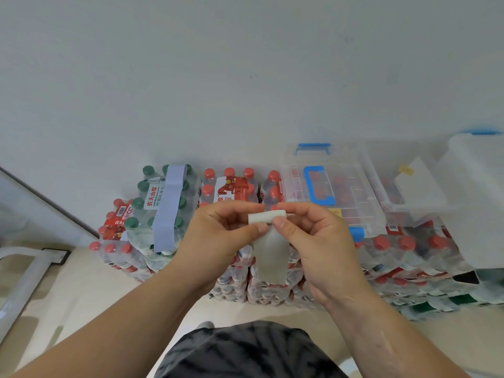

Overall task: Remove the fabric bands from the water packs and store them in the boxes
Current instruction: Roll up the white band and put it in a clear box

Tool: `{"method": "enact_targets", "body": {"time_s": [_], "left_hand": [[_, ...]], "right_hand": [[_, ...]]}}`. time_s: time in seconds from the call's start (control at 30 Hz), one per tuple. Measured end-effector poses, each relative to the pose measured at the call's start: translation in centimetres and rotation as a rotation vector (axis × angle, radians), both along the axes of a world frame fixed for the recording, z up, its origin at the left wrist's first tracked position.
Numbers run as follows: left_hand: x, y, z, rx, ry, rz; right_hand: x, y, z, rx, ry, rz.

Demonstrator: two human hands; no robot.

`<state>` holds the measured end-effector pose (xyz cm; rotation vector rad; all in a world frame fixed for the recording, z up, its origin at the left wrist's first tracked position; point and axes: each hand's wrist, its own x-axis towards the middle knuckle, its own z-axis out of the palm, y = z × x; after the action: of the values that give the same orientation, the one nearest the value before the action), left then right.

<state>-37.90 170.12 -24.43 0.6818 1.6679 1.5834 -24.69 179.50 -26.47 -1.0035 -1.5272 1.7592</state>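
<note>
band (268,252): pale fabric band, top end rolled into a small tube and tail hanging loose below my hands. It's held in the air in front of the stacked water packs (234,186).
handling: looks light, soft and floppy, since the tail droops on its own. Not fragile, and probably not slippery. I judge the roll will loosen if let go, so I should grip the rolled part at both ends, not the tail.
left hand (226,227): thumb and curled fingers pinch the roll's left end. Forearm comes up from lower left.
right hand (313,233): thumb on the front of the roll, fingers curled behind its right end. Forearm comes up from lower right.
pose: hands close together, thumb tips nearly meeting over the band.
lavender band (169,208): wrapped round the green-cap pack (152,199) to my left, not yet off.
clear box (327,192): blue handle, sits on the packs just behind my right hand. Lid looks shut.
second clear box (414,186): further right. Can't tell if it's open.
</note>
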Motion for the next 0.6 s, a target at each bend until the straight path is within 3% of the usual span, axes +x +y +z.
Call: {"method": "enact_targets", "body": {"time_s": [0.6], "left_hand": [[0.00, -0.20, -0.10, 0.011, 0.052, -0.002]], "right_hand": [[0.02, -0.61, 0.17, 0.000, 0.058, -0.066]]}}
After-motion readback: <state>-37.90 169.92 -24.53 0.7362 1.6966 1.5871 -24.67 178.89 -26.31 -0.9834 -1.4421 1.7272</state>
